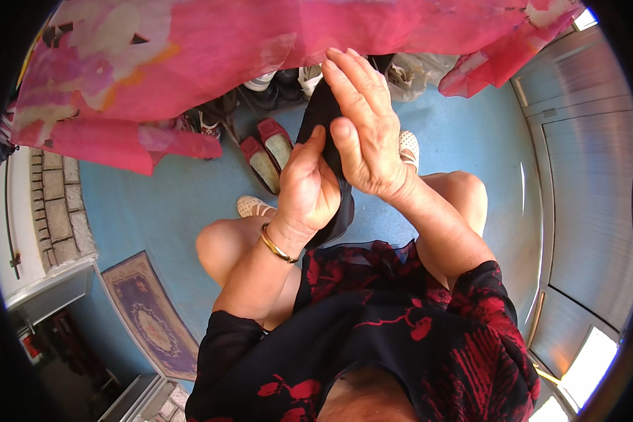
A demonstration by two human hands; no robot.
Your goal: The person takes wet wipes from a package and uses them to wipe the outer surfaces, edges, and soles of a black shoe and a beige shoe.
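A long, dark black thing point(319, 112), shaped like a shoe or boot, stands between my hands over my lap. My left hand point(307, 184), below a gold bangle, is closed on its side with the thumb pointing up; the other fingers are mostly hidden. My right hand point(364, 123) is raised on the other side, fingers stretched out, its edge beside the black thing. Whether its palm touches the thing, I cannot tell. Much of the black thing lies behind both hands.
A pink patterned cloth point(239, 42) hangs ahead, with several shoes and a clear plastic bag point(411, 77) under it. Dark red flat shoes point(273, 131) lie on the blue floor point(485, 148). A small rug point(151, 316) is at left, a panelled door point(591, 190) at right.
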